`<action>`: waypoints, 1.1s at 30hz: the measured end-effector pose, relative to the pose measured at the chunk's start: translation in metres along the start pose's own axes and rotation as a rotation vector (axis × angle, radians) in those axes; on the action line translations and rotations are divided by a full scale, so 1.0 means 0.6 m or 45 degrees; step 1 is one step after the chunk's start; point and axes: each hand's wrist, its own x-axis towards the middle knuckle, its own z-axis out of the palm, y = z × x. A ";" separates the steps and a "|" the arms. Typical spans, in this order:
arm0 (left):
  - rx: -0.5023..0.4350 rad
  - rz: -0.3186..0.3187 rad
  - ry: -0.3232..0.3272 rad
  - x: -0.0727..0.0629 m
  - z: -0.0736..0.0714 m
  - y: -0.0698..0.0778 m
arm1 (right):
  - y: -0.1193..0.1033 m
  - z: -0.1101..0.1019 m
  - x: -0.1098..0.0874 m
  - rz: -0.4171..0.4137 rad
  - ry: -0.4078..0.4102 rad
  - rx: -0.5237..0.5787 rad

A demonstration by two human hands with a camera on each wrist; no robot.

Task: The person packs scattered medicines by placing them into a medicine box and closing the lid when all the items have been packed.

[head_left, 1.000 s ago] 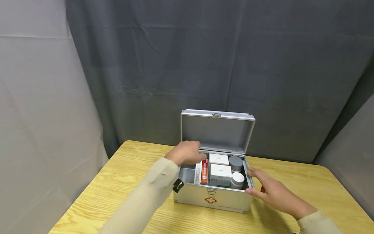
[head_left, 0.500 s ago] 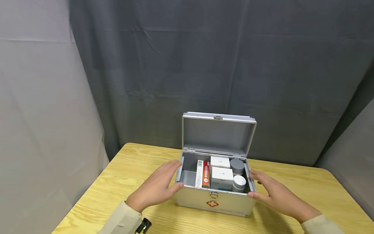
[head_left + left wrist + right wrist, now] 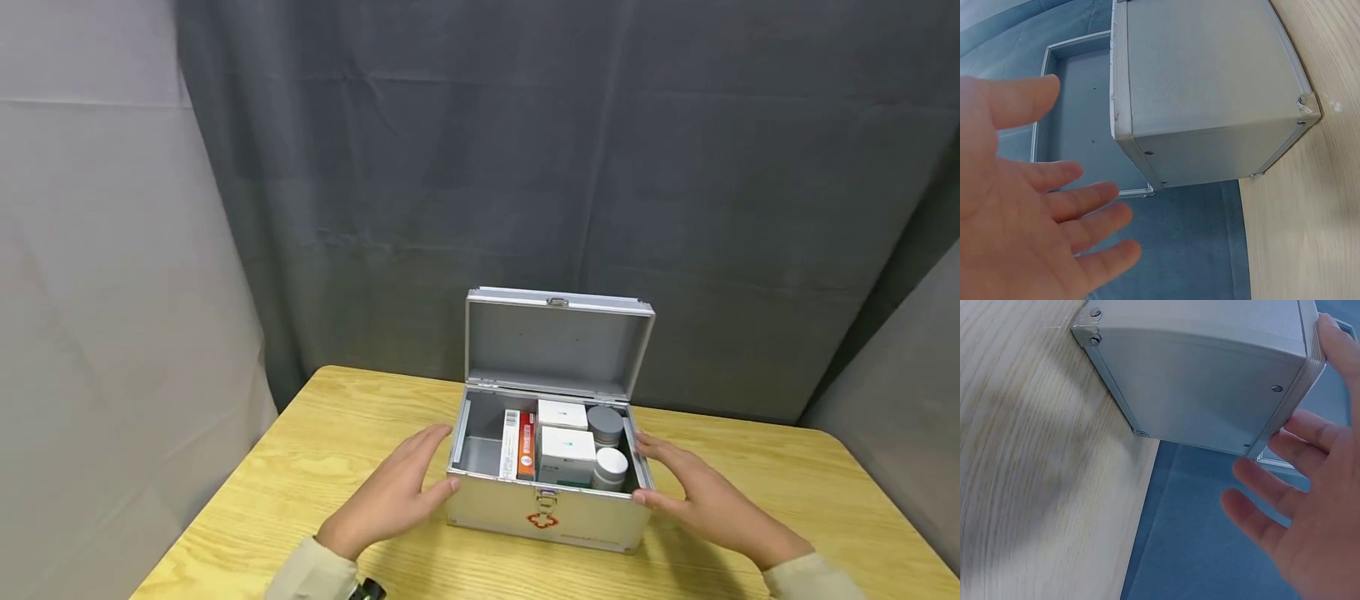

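Observation:
A silver first-aid case [image 3: 495,502] with a red cross emblem stands on the table, its lid [image 3: 558,342] raised at the back. Inside, a white flat carton [image 3: 510,446] and an orange-red carton [image 3: 527,446] stand beside two white boxes [image 3: 567,454]. A grey-lidded bottle [image 3: 604,423] and a white-lidded bottle [image 3: 610,467] fill the right end. My left hand [image 3: 390,492] is spread just left of the case, apart from it in the left wrist view. With thumb and index fingertip, my right hand [image 3: 708,500] touches the case's right rim; its other fingers extend loosely.
The wooden table [image 3: 300,467] has a grey curtain [image 3: 525,167] behind it. Pale cloth panels hang at the left [image 3: 112,292] and right sides. The case's left compartment shows its bare floor.
My left hand has come out from over the case's left part, moved to its left rim, then slightly away from it. The right hand stays at the right rim.

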 end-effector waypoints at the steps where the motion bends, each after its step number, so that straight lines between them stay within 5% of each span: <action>1: -0.001 -0.005 -0.006 0.000 0.000 0.000 | 0.001 0.000 0.000 0.002 0.002 0.000; 13: -0.016 -0.014 -0.092 0.007 0.017 0.001 | -0.003 -0.003 -0.001 0.039 -0.040 0.076; 24: 0.017 -0.149 -0.011 0.011 0.028 0.002 | -0.002 -0.034 0.025 0.053 -0.237 0.100; 33: 0.065 -0.163 0.026 0.007 0.030 0.006 | 0.005 -0.039 0.026 0.074 -0.236 0.175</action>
